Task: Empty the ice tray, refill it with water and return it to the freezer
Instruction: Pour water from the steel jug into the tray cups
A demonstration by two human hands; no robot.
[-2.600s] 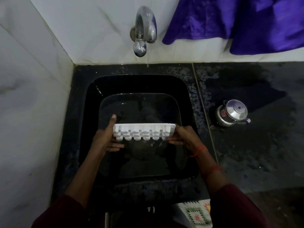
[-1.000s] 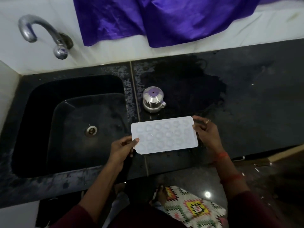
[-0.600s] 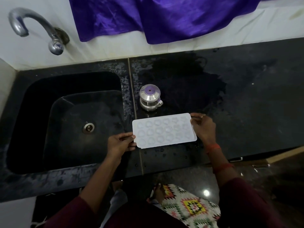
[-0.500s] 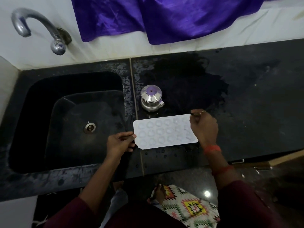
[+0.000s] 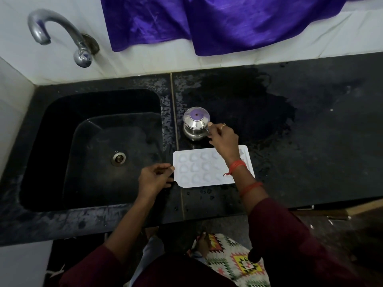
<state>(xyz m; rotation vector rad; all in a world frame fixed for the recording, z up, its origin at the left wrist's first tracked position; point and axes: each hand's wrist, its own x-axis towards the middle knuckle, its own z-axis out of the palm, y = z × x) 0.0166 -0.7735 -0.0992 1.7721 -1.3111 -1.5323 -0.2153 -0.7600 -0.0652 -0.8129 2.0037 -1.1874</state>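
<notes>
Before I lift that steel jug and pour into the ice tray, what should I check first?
1. The ice tray lies flat on the counter, cavities up: ok.
2. The left hand touches the tray's left edge: ok.
3. The right hand has its fingers at the handle of the steel jug: ok.
4. Water in the jug: cannot tell, its lid is on.
5. Tray cavities emptied: cannot tell.

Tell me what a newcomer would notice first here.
The white ice tray stands out on the wet black counter, right of the sink, left hand at its left edge. The right hand reaches over it to the small steel pot behind. A purple cloth hangs along the back wall.
</notes>
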